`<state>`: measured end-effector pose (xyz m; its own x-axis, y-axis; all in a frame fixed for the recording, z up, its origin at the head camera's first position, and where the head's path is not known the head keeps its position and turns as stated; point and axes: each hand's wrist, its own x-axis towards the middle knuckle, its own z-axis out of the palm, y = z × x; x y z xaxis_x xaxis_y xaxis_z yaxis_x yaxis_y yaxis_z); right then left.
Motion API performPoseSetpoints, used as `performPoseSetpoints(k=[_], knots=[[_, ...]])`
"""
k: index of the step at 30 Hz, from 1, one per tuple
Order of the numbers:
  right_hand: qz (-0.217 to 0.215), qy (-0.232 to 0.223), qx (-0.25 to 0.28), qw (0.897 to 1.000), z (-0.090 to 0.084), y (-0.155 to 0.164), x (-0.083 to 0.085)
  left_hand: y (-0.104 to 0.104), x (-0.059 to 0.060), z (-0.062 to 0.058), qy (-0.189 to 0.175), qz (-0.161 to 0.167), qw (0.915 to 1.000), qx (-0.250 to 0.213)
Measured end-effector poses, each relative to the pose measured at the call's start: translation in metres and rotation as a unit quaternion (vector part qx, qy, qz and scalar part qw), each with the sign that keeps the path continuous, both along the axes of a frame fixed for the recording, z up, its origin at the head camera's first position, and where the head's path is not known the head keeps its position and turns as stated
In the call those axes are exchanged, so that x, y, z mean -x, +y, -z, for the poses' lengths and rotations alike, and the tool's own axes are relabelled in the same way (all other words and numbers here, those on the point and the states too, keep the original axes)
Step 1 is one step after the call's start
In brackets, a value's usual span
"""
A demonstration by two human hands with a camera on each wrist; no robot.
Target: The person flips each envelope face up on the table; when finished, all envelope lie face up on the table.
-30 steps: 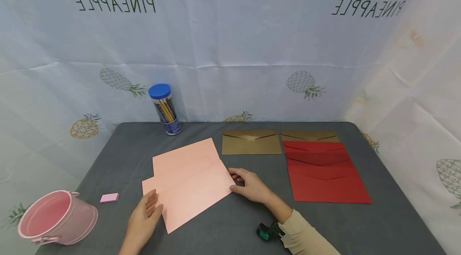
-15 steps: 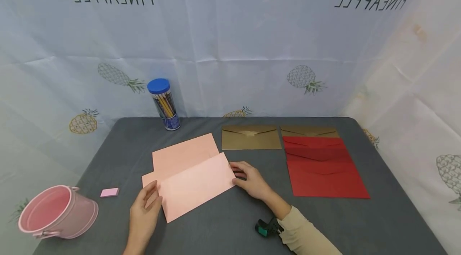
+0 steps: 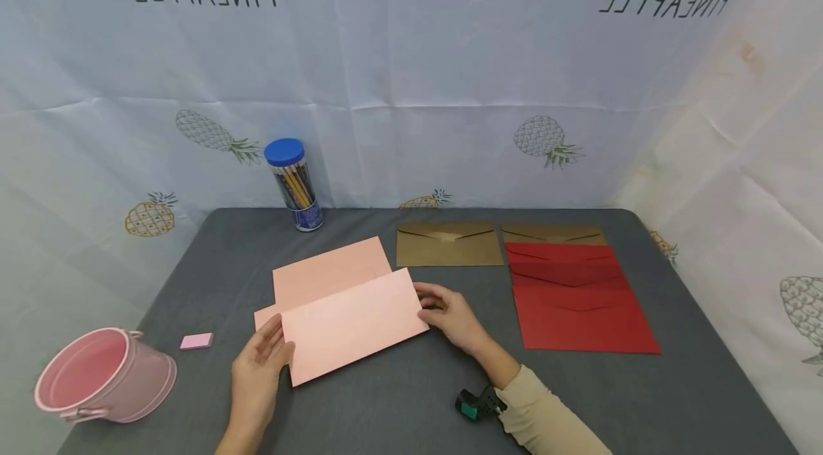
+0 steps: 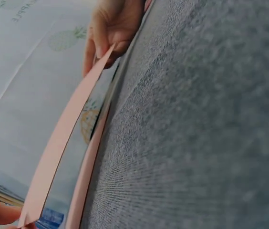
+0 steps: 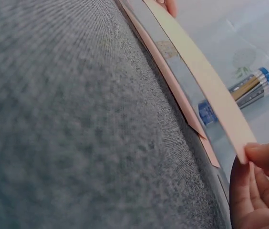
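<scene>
My two hands hold a pink envelope [image 3: 353, 326] between them, clear of the table, with a gap under it in both wrist views. The left hand [image 3: 257, 366] pinches its left end, thumb in front. At the other end the right hand [image 3: 455, 318] grips the right edge between thumb and fingers, as the right wrist view shows close up at the fingertips [image 5: 263, 155]. Seen edge-on in the left wrist view, the held envelope [image 4: 67, 124] bows slightly. Beneath and behind it, more pink envelopes [image 3: 331, 271] lie overlapping on the table, partly hidden.
Overlapping red envelopes [image 3: 585, 319] lie at the right, over a gold envelope [image 3: 553, 233]. Another gold envelope [image 3: 450, 251] is at the back. A blue-lidded pencil tub [image 3: 296, 187] stands back left. A pink eraser-like block [image 3: 196, 341] and a pink bucket [image 3: 151, 387] are at the left.
The held envelope has come up off the pink ones beneath and tilted, then shifted slightly right with both hands. The head view has dipped a little.
</scene>
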<state>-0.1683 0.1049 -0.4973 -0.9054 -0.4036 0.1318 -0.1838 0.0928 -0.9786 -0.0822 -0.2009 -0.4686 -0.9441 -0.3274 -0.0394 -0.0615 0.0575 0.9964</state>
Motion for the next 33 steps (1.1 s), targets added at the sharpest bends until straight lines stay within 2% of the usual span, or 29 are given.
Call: performPoseSetpoints(k=[5,13,16,19,23,27,29,31,33], knots=[[0.002,-0.018,0.039,0.999,-0.008,0.003,0.001,0.001,0.006,-0.003,-0.010,0.025,0.9991,-0.031],[0.015,-0.023,0.069,0.997,-0.014,0.011,0.004,0.004,0.015,-0.005,0.008,0.056,0.9977,-0.038],[0.016,-0.024,0.077,0.997,-0.018,0.015,0.004,0.007,0.021,-0.006,0.028,0.056,0.9976,-0.028],[0.029,-0.017,0.097,0.995,-0.027,0.021,0.004,0.013,0.030,-0.010,0.076,0.059,0.9953,-0.004],[0.064,0.019,0.125,0.990,-0.046,0.026,0.001,0.027,0.042,-0.020,0.158,0.064,0.9848,0.036],[0.116,0.092,0.116,0.982,-0.064,0.025,-0.005,0.052,0.048,-0.038,0.219,0.089,0.9704,0.050],[0.143,0.131,0.104,0.975,-0.072,0.022,-0.009,0.070,0.048,-0.048,0.238,0.124,0.9622,0.049],[0.168,0.171,0.089,0.967,-0.079,0.017,-0.014,0.089,0.046,-0.059,0.250,0.172,0.9517,0.047],[0.185,0.212,0.076,0.957,-0.084,0.011,-0.018,0.108,0.042,-0.070,0.261,0.222,0.9378,0.055]])
